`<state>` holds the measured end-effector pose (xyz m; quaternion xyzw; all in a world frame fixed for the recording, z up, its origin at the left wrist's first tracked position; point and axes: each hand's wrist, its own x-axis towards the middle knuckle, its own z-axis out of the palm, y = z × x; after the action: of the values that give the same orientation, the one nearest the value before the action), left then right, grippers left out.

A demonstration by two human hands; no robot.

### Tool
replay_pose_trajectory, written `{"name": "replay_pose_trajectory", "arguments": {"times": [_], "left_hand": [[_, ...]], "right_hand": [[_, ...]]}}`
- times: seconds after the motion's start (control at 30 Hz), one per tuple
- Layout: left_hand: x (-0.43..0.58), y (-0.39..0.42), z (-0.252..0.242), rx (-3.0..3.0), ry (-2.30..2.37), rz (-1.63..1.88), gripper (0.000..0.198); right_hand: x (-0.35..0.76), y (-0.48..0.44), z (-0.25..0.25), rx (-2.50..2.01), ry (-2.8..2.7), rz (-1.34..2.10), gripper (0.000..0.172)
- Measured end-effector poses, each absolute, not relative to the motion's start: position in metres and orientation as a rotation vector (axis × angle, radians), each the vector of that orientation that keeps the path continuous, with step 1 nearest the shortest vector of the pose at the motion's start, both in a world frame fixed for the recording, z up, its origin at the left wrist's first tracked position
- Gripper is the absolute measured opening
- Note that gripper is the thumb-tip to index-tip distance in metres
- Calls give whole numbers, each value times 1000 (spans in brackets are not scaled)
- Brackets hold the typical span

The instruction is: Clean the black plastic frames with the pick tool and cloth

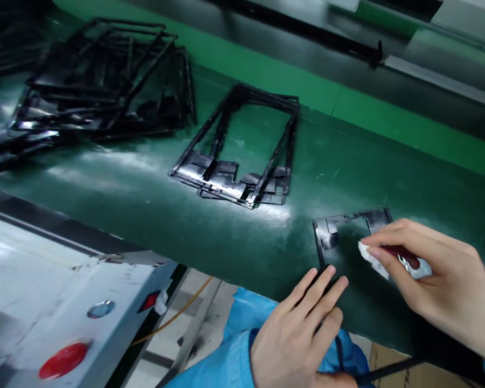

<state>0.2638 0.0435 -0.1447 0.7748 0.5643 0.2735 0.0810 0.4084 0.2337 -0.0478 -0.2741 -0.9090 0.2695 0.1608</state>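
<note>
A black plastic frame (pixel 327 234) lies at the near edge of the green table, its lower bar reaching past the edge. My left hand (pixel 299 334) holds it along its left side, with the fingers stretched over the bar and the thumb by the lower corner. Over the frame's opening, my right hand (pixel 440 269) is closed in a pinch on a white wad of cloth or tissue (pixel 374 261). A dark red, handle-like piece (pixel 404 254) also shows in that hand; its kind is unclear. The right hand covers the frame's right side.
Two or more similar black frames (pixel 226 180) overlap in the middle of the green table (pixel 242 242). A larger, blurred pile of frames (pixel 105 91) lies at the far left. At the lower left stands a white machine housing (pixel 117 302) with a red button (pixel 63 360).
</note>
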Motion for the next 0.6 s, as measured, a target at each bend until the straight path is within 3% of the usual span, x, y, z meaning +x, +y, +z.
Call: {"name": "replay_pose_trajectory", "arguments": {"times": [0.13,0.3,0.5,0.6], "left_hand": [[254,41,-145,2344,1697,763,21],[258,38,-147,2312,1704,692,13],[254,38,-147,2378,1684,676,16],[255,38,-146,2361,1684,669,33]], "right_hand": [[385,247,-56,-651,-2729,537,12],[362,257,-70,-378,-2886,103,25],[354,255,-92,-323,-2853,152,31],[353,254,-95,-269,-2867,88,33]]}}
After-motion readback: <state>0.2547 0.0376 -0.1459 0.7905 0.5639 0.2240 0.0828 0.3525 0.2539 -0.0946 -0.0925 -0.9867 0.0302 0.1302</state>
